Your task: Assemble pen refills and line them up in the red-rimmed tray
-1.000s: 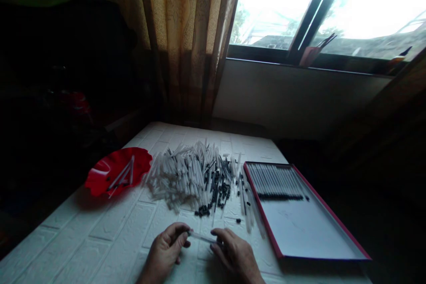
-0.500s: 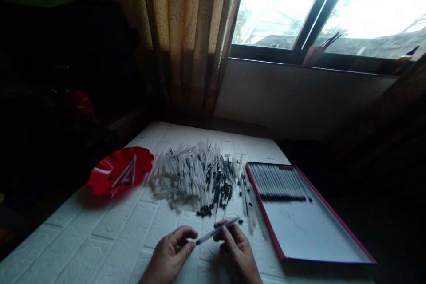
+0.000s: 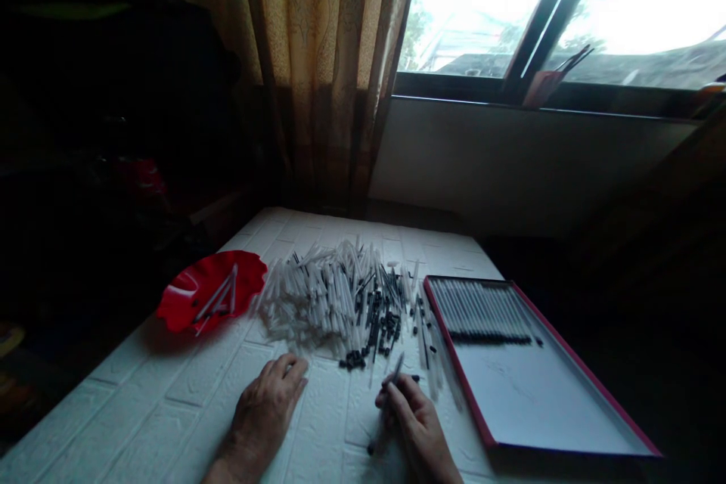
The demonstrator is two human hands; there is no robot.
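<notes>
With the right hand (image 3: pixel 415 414), pinching a translucent ballpoint pen (image 3: pixel 399 365) aslant over the tabletop (image 3: pixel 318 439), just in front of the pile of pen parts (image 3: pixel 321 299). With the left hand (image 3: pixel 268 399), lying palm down near that pile; cannot tell about any grasp beneath. Expect little weight from the pen, stiffness, some slickness, perhaps cracking if bent; take hold at the middle, clear of the writing end. Can read no brand or label; cannot make out faint marks (image 3: pixel 513 380) inside the red-rimmed box (image 3: pixel 467 389).
</notes>
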